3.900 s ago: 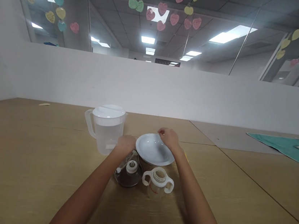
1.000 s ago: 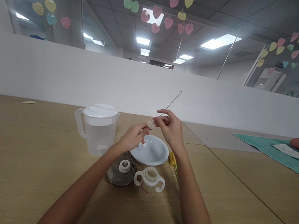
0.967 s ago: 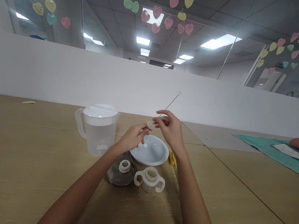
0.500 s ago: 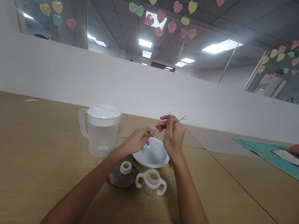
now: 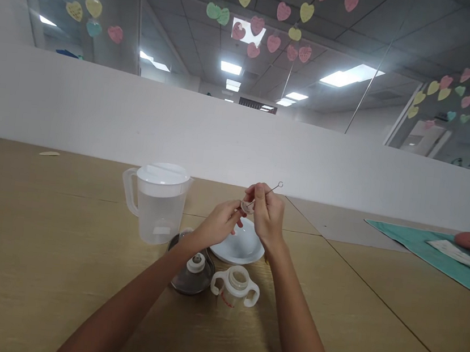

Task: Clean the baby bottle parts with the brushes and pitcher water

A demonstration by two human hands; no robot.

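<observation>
My left hand (image 5: 221, 221) is closed, its fingertips pinching the edge of a small clear round piece (image 5: 247, 206) that looks like a bottle nipple. My right hand (image 5: 269, 214) grips a thin wire brush (image 5: 275, 187); its looped end sticks up to the right and its tip reaches the round piece. Whether the tip is inside the piece is too small to tell. Below the hands sits a white bowl (image 5: 238, 250). A baby bottle (image 5: 235, 286) with two white handles stands uncapped in front of it.
Left of the bottle lies a dark grey tray (image 5: 189, 284) bearing a white bottle collar (image 5: 195, 263), partly behind my left forearm. A lidded clear pitcher (image 5: 160, 207) stands further left. A green cloth (image 5: 403, 234) with folded fabric lies far right. A white wall (image 5: 205, 138) bounds the table behind.
My hands have come closer together. My right hand has shifted slightly left and down with the brush, and my left hand slightly right with the round piece.
</observation>
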